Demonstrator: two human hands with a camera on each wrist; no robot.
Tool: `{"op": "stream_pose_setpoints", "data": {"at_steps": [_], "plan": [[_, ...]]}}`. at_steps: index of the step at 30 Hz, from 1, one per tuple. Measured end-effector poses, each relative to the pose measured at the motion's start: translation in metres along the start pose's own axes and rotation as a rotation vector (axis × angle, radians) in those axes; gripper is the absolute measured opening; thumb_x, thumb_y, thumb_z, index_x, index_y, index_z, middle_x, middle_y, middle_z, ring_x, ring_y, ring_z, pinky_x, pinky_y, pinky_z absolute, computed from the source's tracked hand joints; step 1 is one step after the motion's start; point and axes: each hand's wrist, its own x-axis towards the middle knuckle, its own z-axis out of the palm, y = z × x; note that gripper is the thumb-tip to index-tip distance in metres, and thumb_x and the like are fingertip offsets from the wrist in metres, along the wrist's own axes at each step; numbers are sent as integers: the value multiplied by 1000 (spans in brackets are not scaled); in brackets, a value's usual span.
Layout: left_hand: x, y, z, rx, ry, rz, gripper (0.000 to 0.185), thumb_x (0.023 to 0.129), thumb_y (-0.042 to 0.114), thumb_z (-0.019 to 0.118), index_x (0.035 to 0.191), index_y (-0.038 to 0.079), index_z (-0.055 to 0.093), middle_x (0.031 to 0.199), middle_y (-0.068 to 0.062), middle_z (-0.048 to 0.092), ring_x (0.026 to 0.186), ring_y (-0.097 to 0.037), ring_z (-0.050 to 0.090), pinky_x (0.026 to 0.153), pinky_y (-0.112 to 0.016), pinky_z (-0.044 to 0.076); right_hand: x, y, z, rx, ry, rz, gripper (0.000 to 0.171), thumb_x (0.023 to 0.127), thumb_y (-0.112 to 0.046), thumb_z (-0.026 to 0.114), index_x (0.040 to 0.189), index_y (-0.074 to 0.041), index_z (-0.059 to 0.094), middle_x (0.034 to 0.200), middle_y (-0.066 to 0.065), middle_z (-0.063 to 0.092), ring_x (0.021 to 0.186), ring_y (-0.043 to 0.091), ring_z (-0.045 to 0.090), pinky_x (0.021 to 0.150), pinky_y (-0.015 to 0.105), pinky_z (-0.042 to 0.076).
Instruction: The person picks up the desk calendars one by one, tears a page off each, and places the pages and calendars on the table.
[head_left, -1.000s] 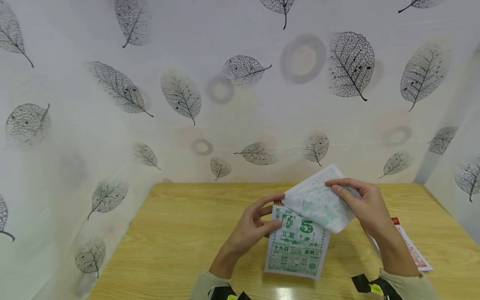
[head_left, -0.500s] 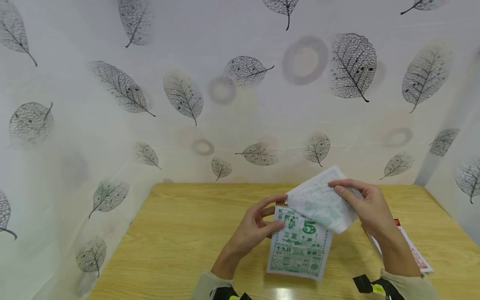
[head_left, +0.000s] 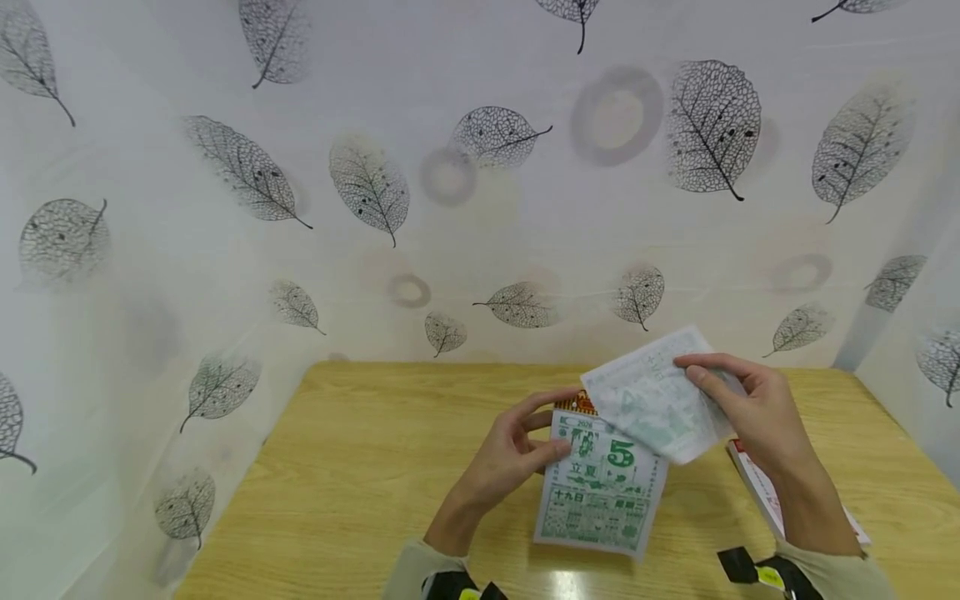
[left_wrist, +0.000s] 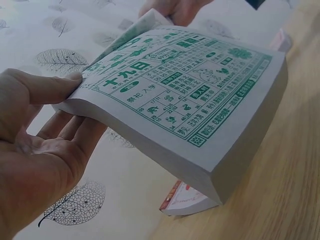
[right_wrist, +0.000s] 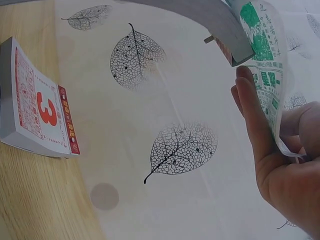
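A thick tear-off calendar [head_left: 600, 508] with green print, its top page showing a large 5, is held up over the table. My left hand [head_left: 498, 471] grips its left edge; in the left wrist view the thumb lies on top and the fingers underneath. My right hand [head_left: 757, 417] pinches a thin calendar page [head_left: 652, 400] with green print showing through. This page slants across the calendar's upper right, below an orange-red header strip [head_left: 576, 402]. Whether its far right corner is still attached is hidden. In the right wrist view the page [right_wrist: 270, 85] bends between thumb and fingers.
A second calendar block [right_wrist: 42, 105] with red print and a large 3 lies on the wooden table [head_left: 375, 458], partly behind my right forearm in the head view. A pale leaf-patterned sheet [head_left: 495, 217] stands behind the table and along its sides.
My right hand has moved slightly right with the page. The page's left corner has come away from my left fingertip, and more of the header strip shows. The left hand keeps its grip.
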Motion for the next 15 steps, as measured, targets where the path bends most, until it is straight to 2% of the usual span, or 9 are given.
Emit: {"op": "stream_pose_setpoints", "data": {"at_steps": [5,10,15], "plan": [[1,0,1,-4,1,-6,60,99,-5,59,154,15,45,142,-22,56,104,-30,73,82,-49,62,-1,2,-3,-49,40,7,30,103,-19,64,126,0,71,124,-13,62,86,8,68,62,25,60],[0,1,1,0,2,-4,61,99,-6,59,154,15,45,143,-23,55,104,-32,73,82,-49,62,-2,4,-8,-2,45,-5,29,103,-15,65,125,2,71,123,-9,65,80,9,69,58,24,59],[-1,2,0,10,-2,-4,61,99,-7,59,154,16,45,145,-21,54,104,-31,73,82,-50,62,-1,5,-9,15,49,-11,29,102,-14,64,125,2,70,125,-10,64,86,7,69,62,23,60]]}}
